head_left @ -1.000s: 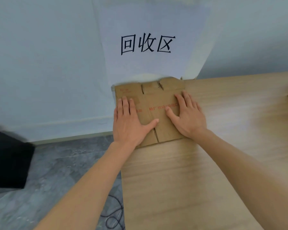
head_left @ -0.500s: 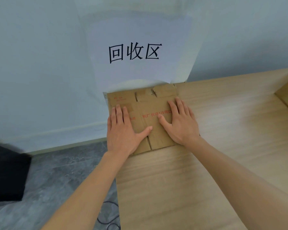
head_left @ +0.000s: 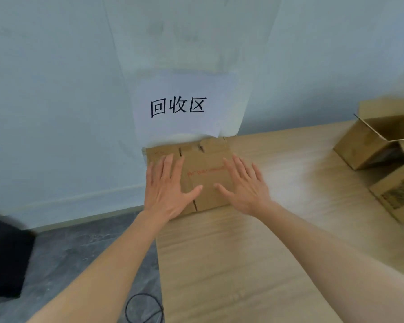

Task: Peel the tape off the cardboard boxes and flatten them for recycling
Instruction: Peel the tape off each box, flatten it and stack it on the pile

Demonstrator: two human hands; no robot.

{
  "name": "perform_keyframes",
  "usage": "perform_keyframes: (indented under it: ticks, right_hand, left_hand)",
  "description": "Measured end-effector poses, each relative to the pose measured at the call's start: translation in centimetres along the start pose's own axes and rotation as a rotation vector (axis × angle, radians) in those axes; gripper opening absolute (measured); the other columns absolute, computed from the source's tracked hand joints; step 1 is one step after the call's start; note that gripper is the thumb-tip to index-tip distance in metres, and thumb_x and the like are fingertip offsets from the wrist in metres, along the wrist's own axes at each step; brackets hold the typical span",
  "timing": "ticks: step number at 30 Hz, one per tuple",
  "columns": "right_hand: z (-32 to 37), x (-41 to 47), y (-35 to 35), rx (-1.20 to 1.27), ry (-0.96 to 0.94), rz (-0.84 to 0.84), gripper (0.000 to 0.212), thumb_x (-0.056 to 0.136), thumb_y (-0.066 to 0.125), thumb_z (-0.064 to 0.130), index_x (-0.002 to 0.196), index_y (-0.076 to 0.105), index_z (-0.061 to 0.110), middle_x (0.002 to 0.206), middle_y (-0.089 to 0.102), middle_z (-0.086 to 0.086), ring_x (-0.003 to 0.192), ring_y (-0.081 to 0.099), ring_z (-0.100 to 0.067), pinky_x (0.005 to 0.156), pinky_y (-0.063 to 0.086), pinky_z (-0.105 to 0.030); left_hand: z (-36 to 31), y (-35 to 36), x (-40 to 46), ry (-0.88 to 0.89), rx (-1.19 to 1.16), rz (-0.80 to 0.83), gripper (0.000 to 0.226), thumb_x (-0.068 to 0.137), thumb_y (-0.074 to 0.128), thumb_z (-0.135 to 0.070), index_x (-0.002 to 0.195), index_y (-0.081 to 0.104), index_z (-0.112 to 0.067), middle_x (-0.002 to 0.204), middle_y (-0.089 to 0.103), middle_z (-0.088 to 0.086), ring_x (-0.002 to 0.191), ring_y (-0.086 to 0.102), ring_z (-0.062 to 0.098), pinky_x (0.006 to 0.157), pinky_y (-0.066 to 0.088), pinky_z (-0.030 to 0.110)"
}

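Observation:
A flattened brown cardboard box (head_left: 203,164) with red print lies at the far left corner of the wooden table (head_left: 243,252), against the wall. My left hand (head_left: 166,190) lies flat on its left part, fingers straight and spread. My right hand (head_left: 244,185) is over its right edge with fingers straight; whether it touches the cardboard I cannot tell. At the right edge of the view stands an open brown box (head_left: 371,141) with raised flaps, and in front of it another brown box (head_left: 397,194) with a dark printed label.
A white paper sign (head_left: 180,106) with black characters hangs on the wall just behind the flattened box. The table's left edge drops to a grey floor, where a black cable (head_left: 142,308) and a dark object (head_left: 5,257) lie.
The view has tilted up and swung right, bringing two boxes into sight. Both hands have spread their fingers and slid slightly apart; the right hand has shifted toward the cardboard's right edge.

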State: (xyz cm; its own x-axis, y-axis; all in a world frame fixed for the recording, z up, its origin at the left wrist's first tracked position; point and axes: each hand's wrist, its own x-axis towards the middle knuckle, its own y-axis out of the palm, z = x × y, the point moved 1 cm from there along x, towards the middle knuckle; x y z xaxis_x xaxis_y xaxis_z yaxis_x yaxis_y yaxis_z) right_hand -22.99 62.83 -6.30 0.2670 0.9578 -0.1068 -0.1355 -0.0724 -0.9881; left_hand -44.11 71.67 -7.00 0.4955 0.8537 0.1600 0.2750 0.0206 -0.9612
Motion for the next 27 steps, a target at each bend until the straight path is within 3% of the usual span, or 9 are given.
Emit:
perform_keyframes:
  ticks: [9, 17, 22, 27]
  right_hand:
    - [-7.3, -16.7, -9.8, -0.091, 0.115, 0.032, 0.088, 0.086, 0.033, 0.083, 0.159, 0.004, 0.042, 0.17, 0.001, 0.007, 0.157, 0.0, -0.017, 0.126, -0.001, -0.047]
    - [-15.9, -35.6, -24.4, -0.155, 0.208, -0.174, 0.091, 0.085, 0.026, 0.087, 0.16, 0.004, 0.041, 0.17, 0.002, 0.007, 0.157, 0.001, -0.017, 0.126, 0.003, -0.047]
    - [-21.3, -52.1, -30.8, -0.149, 0.293, -0.289, 0.091, 0.083, 0.024, 0.089, 0.159, 0.01, 0.042, 0.169, 0.008, 0.01, 0.156, 0.005, -0.015, 0.127, 0.004, -0.046]
    - [-27.0, -68.1, -35.2, -0.159, 0.312, -0.301, 0.092, 0.079, 0.018, 0.089, 0.158, 0.013, 0.044, 0.169, 0.009, 0.011, 0.156, 0.005, -0.013, 0.127, 0.004, -0.045]
  left_hand:
    - [-12.2, -10.3, -6.9, 0.207, 0.011, 0.161, 0.102, 0.084, 0.044, -0.083, 0.162, 0.011, -0.027, 0.169, 0.013, -0.001, 0.154, 0.014, 0.02, 0.123, 0.008, 0.038]
    - [-29.9, -21.9, -15.7, 0.311, -0.071, 0.084, 0.102, 0.082, 0.045, -0.085, 0.162, 0.015, -0.029, 0.17, 0.008, -0.001, 0.156, 0.007, 0.018, 0.126, 0.004, 0.037]
    - [-41.9, -29.0, -26.5, 0.334, -0.208, 0.015, 0.097, 0.08, 0.047, -0.087, 0.159, 0.019, -0.039, 0.17, 0.012, -0.002, 0.156, 0.012, 0.019, 0.124, 0.007, 0.038]
    - [-51.3, -33.9, -37.0, 0.392, -0.232, -0.003, 0.1, 0.079, 0.049, -0.087, 0.16, 0.02, -0.037, 0.17, 0.013, 0.0, 0.156, 0.012, 0.021, 0.125, 0.006, 0.038]
